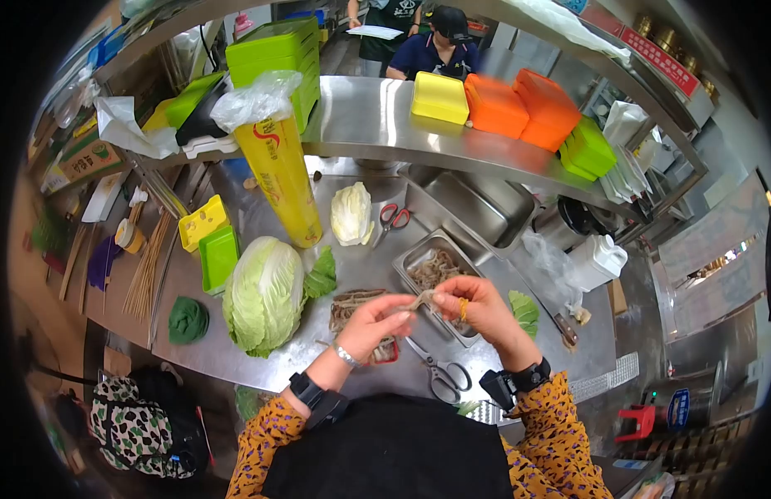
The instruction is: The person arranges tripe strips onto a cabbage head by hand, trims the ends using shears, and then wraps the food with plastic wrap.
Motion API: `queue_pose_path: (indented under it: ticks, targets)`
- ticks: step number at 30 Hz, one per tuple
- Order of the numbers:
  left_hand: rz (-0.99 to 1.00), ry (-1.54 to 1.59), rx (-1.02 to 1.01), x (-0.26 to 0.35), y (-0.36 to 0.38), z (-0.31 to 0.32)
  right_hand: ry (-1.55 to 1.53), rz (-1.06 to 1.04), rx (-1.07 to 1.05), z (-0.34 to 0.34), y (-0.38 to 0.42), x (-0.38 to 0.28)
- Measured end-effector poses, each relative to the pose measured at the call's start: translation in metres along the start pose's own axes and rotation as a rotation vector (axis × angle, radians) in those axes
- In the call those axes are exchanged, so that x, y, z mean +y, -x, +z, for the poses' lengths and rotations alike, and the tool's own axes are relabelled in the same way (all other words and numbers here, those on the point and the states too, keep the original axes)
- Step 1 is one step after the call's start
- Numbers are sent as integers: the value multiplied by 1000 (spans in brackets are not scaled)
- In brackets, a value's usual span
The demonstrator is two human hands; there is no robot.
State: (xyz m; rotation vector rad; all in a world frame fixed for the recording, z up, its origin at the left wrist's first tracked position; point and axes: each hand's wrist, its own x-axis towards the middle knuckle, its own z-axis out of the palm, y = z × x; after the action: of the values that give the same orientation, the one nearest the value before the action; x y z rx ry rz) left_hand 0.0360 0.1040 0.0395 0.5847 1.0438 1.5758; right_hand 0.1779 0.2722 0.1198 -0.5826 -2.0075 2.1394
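Between my hands is a small grey-brown piece that looks like a raw shrimp (421, 299). My left hand (375, 323) pinches its left end, and my right hand (470, 309), with a yellow band on one finger, pinches the other. Below them sits a steel pan (462, 334) of similar grey-brown pieces (439, 270). To the left of the pan, partly hidden by my left hand, a red-edged tray (389, 353) holds more brown pieces (349, 306). Grey-handled scissors (446, 378) lie on the steel table near my body.
A large napa cabbage (263, 298) lies left of my hands, a smaller one (351, 214) beyond them beside red-handled scissors (393, 218). A yellow film box (279, 179) stands behind. A knife (566, 329) lies right. Two people are beyond the shelf (360, 125).
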Motion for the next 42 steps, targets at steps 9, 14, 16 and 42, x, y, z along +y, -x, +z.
queue_pose_path:
  ticks: [9, 14, 16, 42]
  targets:
    - [-46, -337, 106, -11, 48, -24, 131, 3, -1, 13, 10, 58]
    - [100, -549, 202, -20, 64, -28, 117, 80, -42, 30, 15, 73]
    - [98, -542, 228, -21, 70, -29, 101, 86, -42, 36, 15, 74]
    - [92, -749, 251, -30, 102, -37, 82, 81, -118, 50, 19, 106]
